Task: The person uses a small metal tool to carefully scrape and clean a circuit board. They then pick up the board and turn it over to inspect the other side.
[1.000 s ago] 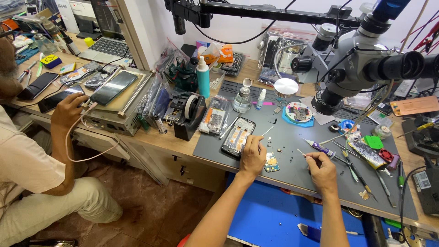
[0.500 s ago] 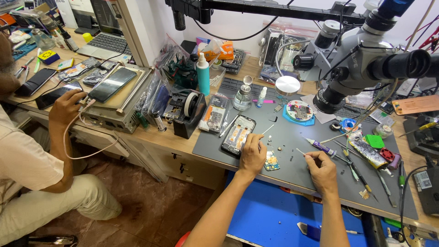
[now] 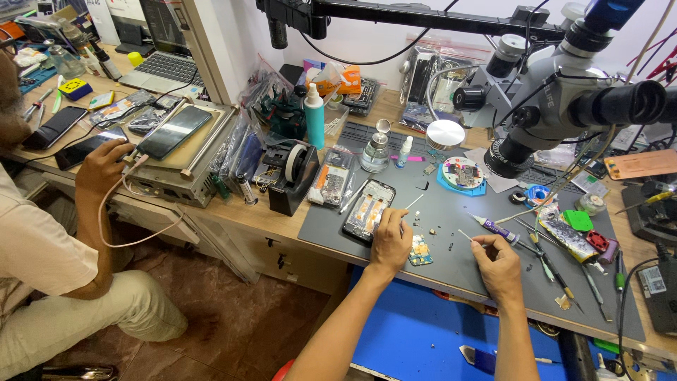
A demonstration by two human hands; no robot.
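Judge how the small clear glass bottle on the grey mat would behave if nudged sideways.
The glass bottle stands upright, tall and narrow, so it would probably tip rather than slide. Being glass, it likely breaks if it falls. The grey mat may grip its base.

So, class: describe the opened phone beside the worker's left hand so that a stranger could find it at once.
Start at the grey work mat under the microscope. Near its left edge, touching the left hand, lies the opened phone. Unlike the loose parts nearby, it is a black frame with orange strips inside.

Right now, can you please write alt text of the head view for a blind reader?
A person's left hand rests beside an opened phone on a grey mat, the right hand pinching a thin stick. A microscope hangs above; a co-worker sits left.
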